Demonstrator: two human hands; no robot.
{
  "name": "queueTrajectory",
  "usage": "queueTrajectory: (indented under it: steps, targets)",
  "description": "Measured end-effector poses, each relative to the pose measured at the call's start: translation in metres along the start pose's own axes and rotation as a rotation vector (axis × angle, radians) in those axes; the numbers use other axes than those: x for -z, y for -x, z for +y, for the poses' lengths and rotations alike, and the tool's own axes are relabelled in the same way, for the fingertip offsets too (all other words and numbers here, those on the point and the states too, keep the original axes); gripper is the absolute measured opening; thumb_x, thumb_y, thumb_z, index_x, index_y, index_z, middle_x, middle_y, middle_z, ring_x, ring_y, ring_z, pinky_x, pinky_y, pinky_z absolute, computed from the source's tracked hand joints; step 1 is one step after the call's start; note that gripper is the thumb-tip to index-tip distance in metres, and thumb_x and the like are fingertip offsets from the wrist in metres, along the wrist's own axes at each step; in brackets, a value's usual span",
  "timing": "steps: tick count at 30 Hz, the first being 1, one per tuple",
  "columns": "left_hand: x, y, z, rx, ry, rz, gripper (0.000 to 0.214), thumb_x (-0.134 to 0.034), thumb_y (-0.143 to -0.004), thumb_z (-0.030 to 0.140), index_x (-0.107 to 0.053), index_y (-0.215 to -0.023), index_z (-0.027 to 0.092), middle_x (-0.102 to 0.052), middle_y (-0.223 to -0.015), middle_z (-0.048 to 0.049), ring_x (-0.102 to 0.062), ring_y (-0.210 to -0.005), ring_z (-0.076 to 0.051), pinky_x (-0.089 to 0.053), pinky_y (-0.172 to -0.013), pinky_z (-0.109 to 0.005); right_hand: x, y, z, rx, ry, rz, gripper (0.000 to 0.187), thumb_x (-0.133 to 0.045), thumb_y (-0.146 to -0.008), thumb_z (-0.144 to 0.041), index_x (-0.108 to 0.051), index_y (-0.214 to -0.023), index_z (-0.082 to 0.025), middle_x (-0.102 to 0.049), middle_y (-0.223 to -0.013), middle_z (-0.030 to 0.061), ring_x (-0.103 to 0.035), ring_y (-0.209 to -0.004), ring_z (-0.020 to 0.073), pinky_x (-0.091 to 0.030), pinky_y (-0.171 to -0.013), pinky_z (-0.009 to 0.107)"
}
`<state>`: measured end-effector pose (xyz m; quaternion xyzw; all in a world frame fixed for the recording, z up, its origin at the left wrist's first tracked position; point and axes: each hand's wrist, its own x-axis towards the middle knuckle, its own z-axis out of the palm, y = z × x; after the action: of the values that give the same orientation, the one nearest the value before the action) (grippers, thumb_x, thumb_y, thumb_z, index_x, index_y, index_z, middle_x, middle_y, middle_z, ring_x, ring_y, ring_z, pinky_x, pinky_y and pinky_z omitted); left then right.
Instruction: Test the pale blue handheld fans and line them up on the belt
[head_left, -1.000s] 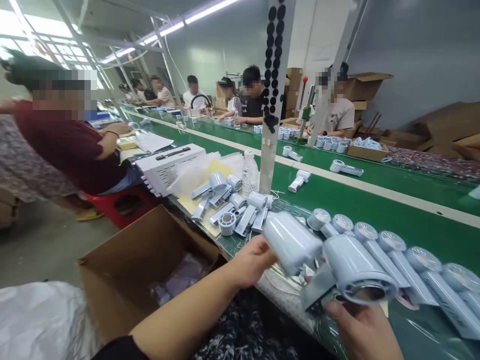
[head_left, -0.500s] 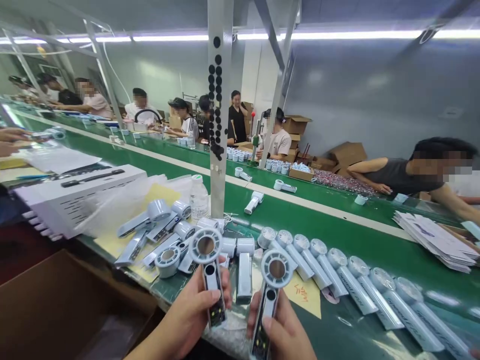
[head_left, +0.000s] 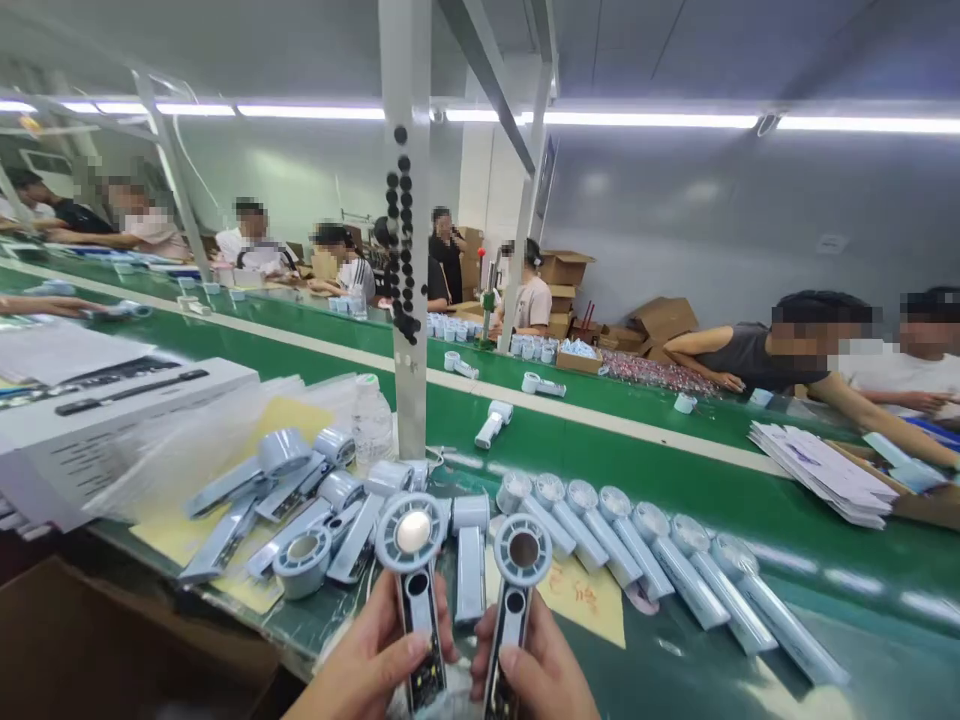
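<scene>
My left hand [head_left: 379, 645] is closed around the handle of a pale-blue handheld fan [head_left: 421, 607], its thumb on the handle's front. In my right hand [head_left: 544, 655] is a matching handheld fan [head_left: 513, 627], gripped the same way. Both stand upright, side by side and apart, round heads at the top. Their handles have no front cover, so dark circuit boards show. The left fan's centre disc shines brightly; the right one's looks brown. Just behind, between them, lies another fan [head_left: 471, 570]. A heap of fans [head_left: 304, 548] is to the left.
A slanted row of fans [head_left: 664, 560] lies right, by a yellow note [head_left: 589, 603]. A post [head_left: 411, 400] and plastic bottle [head_left: 373, 425] stand behind the heap. Several fans ride the green belt [head_left: 600, 440]. Papers [head_left: 817, 470] and a reaching co-worker [head_left: 757, 350] are far right.
The view has shifted, moving the scene leftward. My two fans are slightly closer together, and the left disc has turned bright. The nearest fan at the row's right end is gone from the row.
</scene>
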<state>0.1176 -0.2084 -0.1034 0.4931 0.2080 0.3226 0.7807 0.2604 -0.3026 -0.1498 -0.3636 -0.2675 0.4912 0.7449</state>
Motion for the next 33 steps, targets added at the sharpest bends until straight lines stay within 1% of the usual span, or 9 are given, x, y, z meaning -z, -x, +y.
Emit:
queueTrajectory:
  steps: [4,7,12,16,21,22,25,27,33]
  targets:
    - [-0.003,-0.002,-0.001,0.000,0.031,-0.043,0.053,-0.088,-0.066,0.045,-0.064,-0.109,0.025,-0.060,-0.089,-0.0001,-0.058,-0.075,-0.016,-0.051,-0.070,-0.029,-0.011,0.011,-0.017,-0.043,-0.063,0.027,0.051,-0.091,-0.064,-0.040,-0.065,-0.103,-0.020,-0.064,-0.092,0.0009,-0.060,-0.075,0.0135,-0.053,-0.067,0.025]
    - [-0.001,-0.007,-0.005,-0.018,0.042,-0.080,0.046,-0.083,-0.076,0.034,-0.061,-0.115,0.027,-0.059,-0.088,0.0009,-0.059,-0.072,-0.014,-0.052,-0.067,-0.028,-0.010,0.016,-0.022,-0.071,-0.073,-0.035,0.042,-0.087,-0.071,-0.039,-0.064,-0.100,-0.020,-0.063,-0.092,0.0001,-0.060,-0.072,0.0112,-0.054,-0.066,0.023]
    - [0.000,-0.007,-0.008,-0.034,0.047,-0.234,0.044,-0.081,-0.078,0.034,-0.059,-0.115,0.027,-0.060,-0.087,0.0009,-0.062,-0.073,-0.016,-0.056,-0.066,-0.031,-0.003,0.022,-0.023,-0.055,-0.037,-0.133,0.036,-0.083,-0.079,-0.036,-0.064,-0.106,-0.021,-0.064,-0.096,0.0005,-0.063,-0.078,0.0111,-0.056,-0.071,0.023]
    - [-0.004,-0.009,-0.010,0.012,0.056,-0.177,0.045,-0.083,-0.075,0.032,-0.058,-0.111,0.023,-0.061,-0.086,0.0010,-0.060,-0.070,-0.015,-0.055,-0.063,-0.029,0.000,0.023,-0.023,-0.068,-0.045,-0.082,0.034,-0.083,-0.080,-0.034,-0.064,-0.106,-0.022,-0.064,-0.097,-0.0002,-0.063,-0.077,0.0105,-0.056,-0.072,0.023]
    - [0.000,-0.010,-0.015,0.033,0.085,-0.057,0.039,-0.078,-0.077,0.033,-0.057,-0.107,0.022,-0.060,-0.083,0.0010,-0.059,-0.066,-0.014,-0.053,-0.061,-0.027,0.001,0.024,-0.020,-0.077,-0.028,-0.052,0.025,-0.073,-0.088,-0.041,-0.065,-0.100,-0.020,-0.065,-0.092,0.0010,-0.062,-0.070,0.0105,-0.057,-0.065,0.023]
    - [0.002,-0.009,-0.014,0.034,0.073,-0.099,0.037,-0.078,-0.078,0.034,-0.058,-0.106,0.022,-0.060,-0.083,0.0005,-0.059,-0.066,-0.014,-0.053,-0.062,-0.028,0.000,0.024,-0.020,-0.072,-0.027,-0.072,0.025,-0.073,-0.089,-0.041,-0.065,-0.100,-0.021,-0.065,-0.092,0.0012,-0.062,-0.070,0.0108,-0.056,-0.065,0.023]
    - [0.008,-0.008,-0.010,0.016,-0.051,-0.338,0.033,-0.074,-0.081,0.045,-0.062,-0.095,0.018,-0.061,-0.077,-0.0029,-0.058,-0.067,-0.017,-0.051,-0.064,-0.029,-0.001,0.023,-0.020,-0.058,-0.024,-0.143,0.025,-0.074,-0.088,-0.039,-0.065,-0.103,-0.022,-0.065,-0.094,0.0014,-0.063,-0.073,0.0121,-0.056,-0.066,0.024]
    - [0.010,-0.009,-0.009,-0.004,-0.130,-0.427,0.034,-0.071,-0.084,0.049,-0.061,-0.088,0.017,-0.061,-0.073,-0.0038,-0.057,-0.067,-0.017,-0.050,-0.063,-0.029,-0.002,0.022,-0.022,-0.040,-0.022,-0.152,0.023,-0.074,-0.088,-0.038,-0.065,-0.103,-0.022,-0.065,-0.092,0.0007,-0.062,-0.072,0.0121,-0.056,-0.065,0.024]
    - [0.009,-0.017,-0.014,-0.043,-0.104,-0.355,0.028,-0.069,-0.089,0.041,-0.054,-0.101,0.021,-0.061,-0.082,-0.0005,-0.060,-0.071,-0.017,-0.053,-0.067,-0.030,-0.002,0.018,-0.029,-0.087,-0.049,-0.154,0.026,-0.075,-0.086,-0.039,-0.067,-0.103,-0.022,-0.065,-0.094,0.0019,-0.062,-0.077,0.0135,-0.056,-0.071,0.025]
